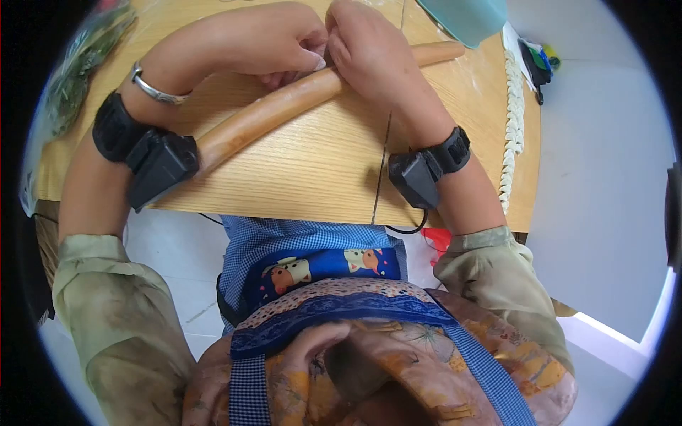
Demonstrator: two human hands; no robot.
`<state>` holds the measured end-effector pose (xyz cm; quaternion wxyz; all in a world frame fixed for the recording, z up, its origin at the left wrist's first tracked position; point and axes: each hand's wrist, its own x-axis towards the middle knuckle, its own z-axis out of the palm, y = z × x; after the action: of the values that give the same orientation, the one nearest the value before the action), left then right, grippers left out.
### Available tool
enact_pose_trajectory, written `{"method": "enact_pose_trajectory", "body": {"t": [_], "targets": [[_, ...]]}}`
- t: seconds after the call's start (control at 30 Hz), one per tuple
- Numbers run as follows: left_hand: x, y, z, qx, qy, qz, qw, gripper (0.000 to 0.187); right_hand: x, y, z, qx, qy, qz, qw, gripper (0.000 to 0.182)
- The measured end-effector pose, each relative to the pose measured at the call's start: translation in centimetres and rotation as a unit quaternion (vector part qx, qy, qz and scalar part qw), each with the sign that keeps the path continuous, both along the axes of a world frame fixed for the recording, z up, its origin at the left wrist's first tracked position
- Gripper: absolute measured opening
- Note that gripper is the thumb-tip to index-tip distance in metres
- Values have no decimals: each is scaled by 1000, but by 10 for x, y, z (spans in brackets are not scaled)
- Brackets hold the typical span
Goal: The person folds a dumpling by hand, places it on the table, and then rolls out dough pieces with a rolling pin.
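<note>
My left hand and my right hand meet at the far part of the table, their fingers curled inward toward each other. Whatever is pinched between them, if anything, stays hidden behind the knuckles. A long wooden rolling pin lies slantwise across the table, on the near side of my left fingers. The heel of my right hand covers a stretch of it, and its far end sticks out to the right. White powder, like flour, marks my left fingertips.
A light wood table has a dark seam across it. Along its right edge runs a row of overlapping pale dough pieces. A turquoise bowl stands at the back right. Leafy greens in a clear bag lie at the left.
</note>
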<state>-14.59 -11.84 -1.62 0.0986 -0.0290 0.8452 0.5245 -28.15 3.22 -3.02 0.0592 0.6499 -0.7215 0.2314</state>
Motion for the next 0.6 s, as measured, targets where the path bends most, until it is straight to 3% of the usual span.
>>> {"method": "enact_pose_trajectory", "body": {"t": [0.17,0.27,0.33,0.6], "targets": [[1,0,4,-26,-3,-15,1000,19,14,52,4,-16,32,13,999,13],[1,2,5,-24,-7,-19,1000,16,25,80,7,8,-9,-13,1000,13],[-4,2,0,-102,73,-48,991,15,23,78,4,-1,-3,-10,1000,14],[-3,-5,1,-32,1,-8,999,11,0,12,-5,-11,43,-3,999,14]]}}
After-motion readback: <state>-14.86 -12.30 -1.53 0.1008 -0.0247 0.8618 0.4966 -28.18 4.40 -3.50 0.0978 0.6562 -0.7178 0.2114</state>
